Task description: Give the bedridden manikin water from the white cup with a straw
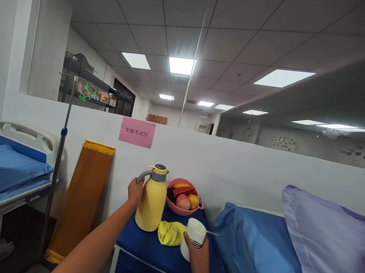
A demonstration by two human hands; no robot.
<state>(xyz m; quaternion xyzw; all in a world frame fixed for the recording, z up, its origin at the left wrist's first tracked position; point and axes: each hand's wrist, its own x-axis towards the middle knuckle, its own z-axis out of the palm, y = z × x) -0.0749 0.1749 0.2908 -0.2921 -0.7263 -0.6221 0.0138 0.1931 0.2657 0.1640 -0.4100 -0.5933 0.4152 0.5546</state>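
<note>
My left hand (135, 191) is closed round the grey handle of a yellow thermos jug (151, 205). The jug stands upright at the left of a blue bedside cabinet (170, 257). My right hand (198, 255) grips a white cup (196, 230) with dark stripes, near the cabinet's front right. A thin pale stick, perhaps a spoon handle, pokes out past the cup's right side. Between jug and cup lies a crumpled yellow cloth (171, 233). Behind them sits a pink basket (179, 210) of fruit, including a peach (183, 202) and an orange (193, 201).
To the right are a blue pillow (256, 244) and a lilac pillow (328, 243). A brown board (81, 199) leans on the white wall, beside a metal pole (59, 158). Another bed (9, 170) stands at left. A pink sign (136, 132) hangs below the window.
</note>
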